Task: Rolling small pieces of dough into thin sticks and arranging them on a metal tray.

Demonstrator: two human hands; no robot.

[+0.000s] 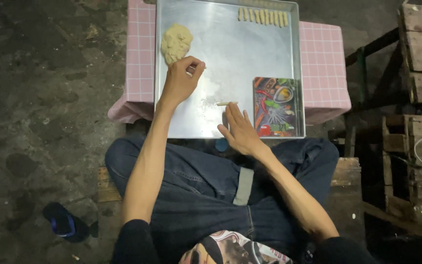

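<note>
My left hand (179, 80) pinches a small dough piece (191, 70) beside the dough lump (176, 43); my right hand (240, 129) lies open, fingertips at a rolled dough stick (226, 103) on the metal tray (230, 58).

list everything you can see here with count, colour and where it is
metal tray: one, silver, on the pink cloth
checked cloth: one, pink, under the tray
dough lump: one, beige, tray's far left corner
dough sticks: a row, tan, along the tray's far edge
rolled dough stick: one, tan, mid-tray at the right fingertips
printed board: one, multicoloured, tray's near right corner
sandal: one, blue and black, floor at left
wooden crates: several, brown, right
left hand: pinching a small dough bit near the lump
right hand: flat, open, beside the stick
</note>
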